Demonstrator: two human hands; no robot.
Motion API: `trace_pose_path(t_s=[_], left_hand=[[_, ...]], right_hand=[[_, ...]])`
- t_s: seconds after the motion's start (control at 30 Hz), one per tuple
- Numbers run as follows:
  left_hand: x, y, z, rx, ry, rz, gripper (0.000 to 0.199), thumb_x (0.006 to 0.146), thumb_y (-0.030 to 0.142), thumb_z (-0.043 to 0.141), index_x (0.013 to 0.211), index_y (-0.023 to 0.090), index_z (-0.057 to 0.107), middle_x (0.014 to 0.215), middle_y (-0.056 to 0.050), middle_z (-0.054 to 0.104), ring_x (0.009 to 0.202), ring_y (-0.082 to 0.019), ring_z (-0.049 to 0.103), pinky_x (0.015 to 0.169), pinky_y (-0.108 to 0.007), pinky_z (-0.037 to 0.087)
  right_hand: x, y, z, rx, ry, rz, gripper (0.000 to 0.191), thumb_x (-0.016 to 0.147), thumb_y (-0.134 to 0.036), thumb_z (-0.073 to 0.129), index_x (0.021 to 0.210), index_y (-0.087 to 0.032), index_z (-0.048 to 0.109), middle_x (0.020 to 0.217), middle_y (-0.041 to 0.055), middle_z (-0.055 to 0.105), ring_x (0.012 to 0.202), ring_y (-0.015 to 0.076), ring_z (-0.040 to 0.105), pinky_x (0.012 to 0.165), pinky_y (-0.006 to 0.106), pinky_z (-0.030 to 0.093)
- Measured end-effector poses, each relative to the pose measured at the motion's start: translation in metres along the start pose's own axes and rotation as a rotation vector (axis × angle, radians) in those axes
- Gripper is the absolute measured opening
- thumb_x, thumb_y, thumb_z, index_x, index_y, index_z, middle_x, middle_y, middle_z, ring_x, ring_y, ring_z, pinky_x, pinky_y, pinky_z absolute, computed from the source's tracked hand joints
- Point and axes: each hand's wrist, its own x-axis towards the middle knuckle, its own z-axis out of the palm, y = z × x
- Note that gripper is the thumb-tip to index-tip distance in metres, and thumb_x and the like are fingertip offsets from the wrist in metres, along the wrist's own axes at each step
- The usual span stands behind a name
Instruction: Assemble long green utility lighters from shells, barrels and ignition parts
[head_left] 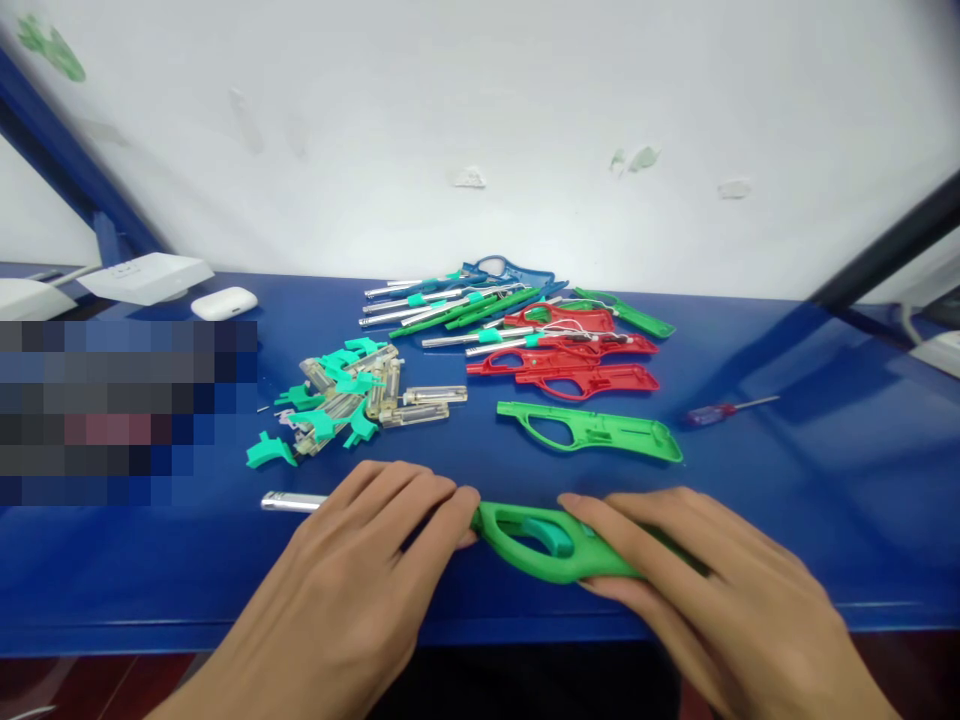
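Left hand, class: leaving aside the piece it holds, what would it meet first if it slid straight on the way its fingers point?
Beyond the held green piece, the left hand would probably meet the loose green shell, near its loop end, though depth is uncertain.

No readable lettering, as far as visible.
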Motion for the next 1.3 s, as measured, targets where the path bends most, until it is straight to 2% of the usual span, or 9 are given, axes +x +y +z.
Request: trace_pose_path(t_s=[0.17, 0.3, 0.43, 0.57, 0.67, 0.8, 1.0, 1.17, 1.3], left_hand=[[-0.004, 0.002, 0.005, -0.022, -0.013, -0.036, 0.043, 0.099, -0.006, 0.049, 0.133, 0.015, 0.067, 0.113, -0.009, 0.075, 0.102, -0.025, 0.069, 0.089, -0.04, 0.057], [-0.008, 0.002, 0.008, -0.026, 0.055, -0.078, 0.052, 0.098, -0.011, 0.046, 0.136, 0.017, 0.065, 0.116, -0.008, 0.072, 0.108, -0.022, 0.063, 0.092, -0.035, 0.055], [-0.007, 0.001, 0.006, -0.022, 0.086, -0.09, 0.052, 0.1, -0.013, 0.047, 0.134, 0.022, 0.066, 0.118, -0.004, 0.071, 0.112, -0.018, 0.059, 0.098, -0.03, 0.051], [-0.003, 0.001, 0.001, 0.01, 0.135, -0.068, 0.05, 0.1, -0.014, 0.047, 0.127, 0.023, 0.068, 0.116, -0.001, 0.073, 0.116, -0.017, 0.059, 0.102, -0.028, 0.048], [-0.004, 0.003, -0.003, 0.006, 0.11, -0.048, 0.048, 0.105, -0.009, 0.043, 0.129, 0.023, 0.069, 0.119, -0.002, 0.073, 0.12, -0.018, 0.058, 0.105, -0.029, 0.047], [-0.01, 0.003, -0.003, -0.056, 0.083, -0.046, 0.042, 0.11, -0.001, 0.043, 0.133, 0.022, 0.069, 0.127, -0.005, 0.068, 0.122, -0.019, 0.057, 0.11, -0.032, 0.047], [-0.008, 0.016, 0.0, 0.001, 0.046, -0.033, 0.055, 0.104, -0.006, 0.046, 0.154, 0.015, 0.058, 0.13, -0.011, 0.06, 0.123, -0.024, 0.055, 0.113, -0.042, 0.044], [0.004, 0.024, 0.004, 0.016, 0.099, -0.048, 0.029, 0.116, 0.019, 0.049, 0.137, 0.018, 0.069, 0.117, -0.008, 0.069, 0.111, -0.026, 0.06, 0.101, -0.042, 0.048], [0.003, 0.022, 0.008, -0.012, 0.091, -0.013, 0.024, 0.117, 0.02, 0.053, 0.132, 0.02, 0.072, 0.12, -0.002, 0.079, 0.118, -0.023, 0.065, 0.113, -0.04, 0.041]], right_hand=[[0.002, 0.001, 0.0, -0.021, 0.014, -0.011, 0.031, 0.118, -0.031, 0.048, 0.139, -0.027, 0.071, 0.107, 0.0027, 0.081, 0.089, 0.0153, 0.078, 0.076, 0.028, 0.06], [0.003, -0.001, -0.004, -0.052, 0.041, 0.003, 0.033, 0.118, -0.03, 0.045, 0.139, -0.03, 0.071, 0.109, 0.0025, 0.078, 0.086, 0.014, 0.079, 0.073, 0.026, 0.062], [-0.003, -0.004, -0.004, 0.021, -0.012, 0.061, 0.03, 0.115, -0.034, 0.051, 0.142, -0.029, 0.066, 0.123, 0.0052, 0.073, 0.099, 0.0153, 0.079, 0.082, 0.025, 0.064], [-0.006, -0.005, -0.001, 0.047, 0.021, 0.128, 0.037, 0.114, -0.047, 0.054, 0.145, -0.031, 0.064, 0.124, 0.0047, 0.076, 0.114, 0.0218, 0.076, 0.088, 0.032, 0.065], [-0.005, -0.006, 0.0, 0.074, 0.041, 0.118, 0.037, 0.113, -0.042, 0.059, 0.148, -0.03, 0.065, 0.112, 0.0024, 0.079, 0.105, 0.0207, 0.075, 0.09, 0.033, 0.064], [-0.006, -0.012, 0.001, 0.129, 0.093, 0.186, 0.024, 0.11, -0.034, 0.066, 0.13, -0.027, 0.076, 0.109, 0.0035, 0.076, 0.103, 0.0176, 0.074, 0.094, 0.027, 0.061], [-0.014, -0.017, 0.004, 0.14, 0.074, 0.208, 0.024, 0.111, -0.033, 0.064, 0.131, -0.031, 0.076, 0.108, 0.0025, 0.076, 0.099, 0.0176, 0.077, 0.088, 0.028, 0.064], [-0.011, -0.017, 0.004, 0.101, 0.094, 0.141, 0.022, 0.112, -0.029, 0.06, 0.127, -0.031, 0.077, 0.107, -0.0019, 0.082, 0.099, 0.0165, 0.08, 0.093, 0.028, 0.065], [-0.008, -0.022, 0.005, 0.125, 0.187, 0.137, 0.021, 0.111, -0.023, 0.061, 0.124, -0.03, 0.076, 0.103, -0.0014, 0.081, 0.093, 0.015, 0.081, 0.092, 0.026, 0.066]])
